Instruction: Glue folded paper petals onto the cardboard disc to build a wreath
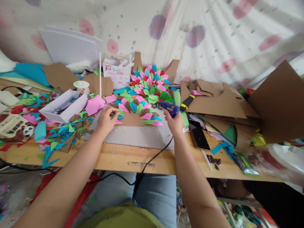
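Observation:
A brown cardboard piece point(131, 120) lies on a grey board, its curved edge ringed with pleated paper leaves point(133, 107) in pink, green, blue and brown. At its left end my left hand point(106, 119) is curled, thumb and fingertips closing on the outer tip of a green paper leaf point(121, 112). My right hand point(175, 121) is wrapped around a blue hot glue gun point(169, 108), right of the leaves, its nozzle pointing left. From the gun a black cord point(157, 154) runs down over the table edge.
Behind stands a cluster of colourful paper leaves point(150, 81). On the left are a white box point(64, 108) and paper scraps point(65, 133). To the right lie a yellow-black utility knife point(187, 102), a phone point(199, 134), cardboard sheets point(218, 103) and small dark pieces point(213, 160).

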The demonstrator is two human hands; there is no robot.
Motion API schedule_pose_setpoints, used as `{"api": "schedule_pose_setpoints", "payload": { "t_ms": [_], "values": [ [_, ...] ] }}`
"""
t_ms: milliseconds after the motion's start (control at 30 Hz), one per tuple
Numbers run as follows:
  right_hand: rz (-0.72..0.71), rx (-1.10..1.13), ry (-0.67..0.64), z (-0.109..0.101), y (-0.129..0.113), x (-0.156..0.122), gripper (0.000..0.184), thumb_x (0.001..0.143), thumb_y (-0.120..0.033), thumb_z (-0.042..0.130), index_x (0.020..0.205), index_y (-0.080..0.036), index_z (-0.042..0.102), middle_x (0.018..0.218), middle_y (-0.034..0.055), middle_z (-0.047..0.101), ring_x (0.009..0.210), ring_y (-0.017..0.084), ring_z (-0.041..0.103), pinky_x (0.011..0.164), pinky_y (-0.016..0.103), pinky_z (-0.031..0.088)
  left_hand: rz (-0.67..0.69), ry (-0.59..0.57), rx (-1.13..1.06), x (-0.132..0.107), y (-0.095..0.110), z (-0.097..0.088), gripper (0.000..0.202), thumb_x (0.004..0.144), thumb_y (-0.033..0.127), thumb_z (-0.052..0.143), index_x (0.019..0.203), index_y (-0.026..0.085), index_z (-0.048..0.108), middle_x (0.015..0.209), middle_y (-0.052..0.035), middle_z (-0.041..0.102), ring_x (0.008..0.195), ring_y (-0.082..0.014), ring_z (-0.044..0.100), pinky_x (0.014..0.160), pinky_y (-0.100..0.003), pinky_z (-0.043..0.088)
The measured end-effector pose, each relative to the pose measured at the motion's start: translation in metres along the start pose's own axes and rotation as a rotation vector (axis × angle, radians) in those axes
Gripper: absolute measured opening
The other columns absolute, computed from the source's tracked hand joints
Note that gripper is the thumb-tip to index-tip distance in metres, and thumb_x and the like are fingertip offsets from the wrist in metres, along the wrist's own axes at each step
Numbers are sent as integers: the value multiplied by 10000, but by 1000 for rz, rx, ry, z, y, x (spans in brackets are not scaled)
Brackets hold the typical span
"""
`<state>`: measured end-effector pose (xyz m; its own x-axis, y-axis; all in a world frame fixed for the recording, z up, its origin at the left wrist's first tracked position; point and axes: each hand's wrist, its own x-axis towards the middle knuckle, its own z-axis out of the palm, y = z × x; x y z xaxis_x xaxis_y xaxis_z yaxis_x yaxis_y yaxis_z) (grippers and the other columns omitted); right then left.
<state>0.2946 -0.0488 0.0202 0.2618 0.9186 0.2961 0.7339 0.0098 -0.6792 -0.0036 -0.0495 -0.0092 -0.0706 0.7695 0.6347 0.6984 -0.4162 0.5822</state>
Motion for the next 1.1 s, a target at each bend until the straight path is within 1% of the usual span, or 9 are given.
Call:
{"api": "schedule_pose_setpoints", "payload": {
  "t_ms": [100,300,433,500,600,700,767,933,1100],
  "values": [
    [148,-21,53,-6,19,2,459,780,-502,531,1049,-140,612,884,124,679,821,263,623,698,337,452,47,-25,9,0,4,0,42,776,173,567,741,196,571,818,-31,574,817,-159,559,765,-301,481],
    [132,-87,44,3,39,0,390,763,-469,549,992,-158,596,893,123,648,840,262,591,727,353,444,78,-152,58,-3,9,0,54,793,183,554,758,210,584,868,-30,583,865,-164,572,792,-304,479],
    [-52,-210,397,-3,24,-5,476,773,-444,550,1129,-132,510,1073,167,581,1024,295,516,862,437,402,125,-225,90,-5,10,1,51,797,202,553,775,208,599,889,-33,584,871,-166,580,791,-311,482],
    [-149,-222,505,-9,7,-10,405,820,-405,505,1133,-149,509,1118,171,552,1082,293,477,908,454,368,172,-248,104,-5,10,2,40,785,205,565,766,209,600,881,-34,585,872,-171,579,796,-321,482],
    [-310,-91,314,-6,-22,-20,235,857,-331,475,997,-169,571,1016,125,590,1026,236,502,898,378,387,239,-258,120,-4,10,4,30,764,201,576,745,208,599,866,-36,589,869,-179,574,809,-336,479],
    [-468,54,-176,17,-48,-27,130,849,-248,497,828,-196,615,862,47,627,868,165,552,816,281,419,276,-264,127,-4,11,4,40,746,181,570,727,203,599,851,-40,590,855,-184,573,799,-341,479],
    [-494,83,-369,38,-60,-29,97,825,-220,538,820,-195,631,893,33,639,886,152,553,815,263,414,289,-276,130,-4,12,3,50,734,168,564,716,200,598,842,-42,590,842,-186,573,787,-343,479],
    [-577,18,-475,78,-75,-30,137,794,-165,556,875,-196,662,911,29,632,931,164,532,854,273,386,300,-326,185,-3,12,1,79,688,128,557,692,198,593,849,-49,597,844,-200,568,778,-356,477],
    [-673,-54,-439,90,-75,-33,172,790,-144,540,897,-186,667,915,38,629,912,182,521,856,294,378,309,-349,211,-4,11,3,86,670,119,558,695,194,593,836,-46,599,841,-207,565,771,-357,475]
  ]
}}
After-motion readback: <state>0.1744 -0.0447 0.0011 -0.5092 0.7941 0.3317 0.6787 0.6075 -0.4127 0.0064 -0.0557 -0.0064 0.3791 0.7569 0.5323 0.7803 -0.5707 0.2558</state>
